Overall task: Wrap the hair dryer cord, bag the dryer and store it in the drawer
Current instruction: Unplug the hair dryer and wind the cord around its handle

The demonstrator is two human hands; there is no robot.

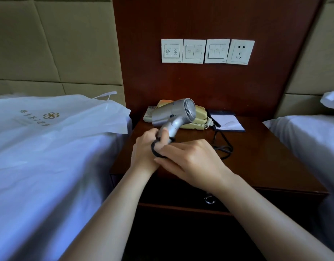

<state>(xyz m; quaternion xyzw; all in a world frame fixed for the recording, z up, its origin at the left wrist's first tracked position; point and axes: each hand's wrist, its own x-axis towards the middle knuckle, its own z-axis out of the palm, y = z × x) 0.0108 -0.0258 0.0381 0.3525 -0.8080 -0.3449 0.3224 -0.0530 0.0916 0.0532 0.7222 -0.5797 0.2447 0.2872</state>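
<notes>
Head view: the left hand (146, 147) is curled tight round the handle of the dryer (173, 113), keeping it up off the bench (266, 157) with the nozzle aimed left. That looks like a way to free the handle for winding. The right hand (192, 160) comes in just beside it, fingertips pinching the black cord (154, 150), which loops round the base of the handle and over the left fingers. I'd call this the wrapping step, early on: plenty of slack trails in a loose tangle on the bench to the right, unplugged from the socket (241, 51) above.

The bag (58, 113) lies flat on the bed (40, 176) to the left, mouth towards the bench, handy for the next stage. The drawer (209, 200) sits shut below the hands, ring pull showing. A phone (200, 117) and notepad (229, 123) crowd the back of the bench, so the slack could snag there as it draws in.
</notes>
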